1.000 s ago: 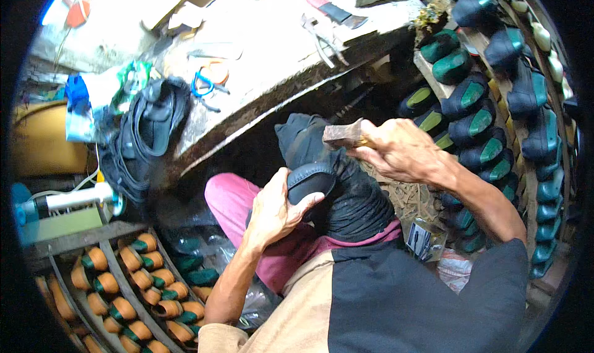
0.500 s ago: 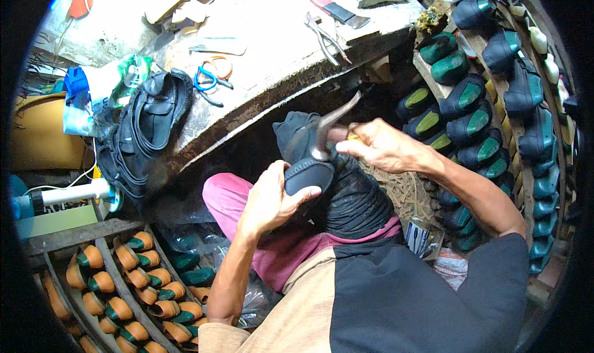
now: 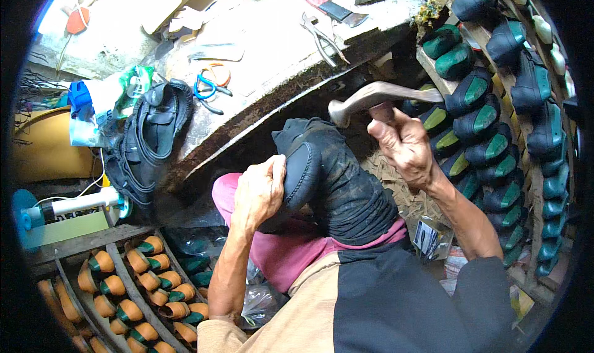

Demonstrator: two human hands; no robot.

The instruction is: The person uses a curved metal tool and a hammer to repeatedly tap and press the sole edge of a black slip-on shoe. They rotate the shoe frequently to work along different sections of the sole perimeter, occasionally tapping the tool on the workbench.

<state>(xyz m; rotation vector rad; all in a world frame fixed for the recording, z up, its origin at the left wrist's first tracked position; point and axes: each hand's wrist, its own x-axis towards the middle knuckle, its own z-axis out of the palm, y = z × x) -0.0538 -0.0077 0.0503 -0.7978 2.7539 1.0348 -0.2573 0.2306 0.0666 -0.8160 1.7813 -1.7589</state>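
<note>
My left hand (image 3: 260, 189) is closed round a black shoe (image 3: 303, 175) with stitching along its edge. The shoe stands tilted over my lap, its rounded end up, against the dark cloth (image 3: 349, 180) that covers my leg. Raised to the right of it, my right hand (image 3: 406, 150) grips a cobbler's hammer (image 3: 387, 93) by its short handle. The hammer's round steel face points left, and its long curved peen reaches right. A gap lies between hammer and shoe. The shoe's lower part is hidden behind my left hand.
Pincers (image 3: 322, 40), a knife with a red handle (image 3: 334, 9) and blue-orange scissors (image 3: 210, 84) lie on the worn bench (image 3: 272, 56). Black sandals (image 3: 151, 130) hang over its left edge. Racks hold dark shoes (image 3: 482, 130) on the right and tan shoes (image 3: 130, 309) at lower left.
My right hand has lifted the hammer away from the shoe, up and to the right. My left hand has tilted the shoe more upright and shifted its grip on it.
</note>
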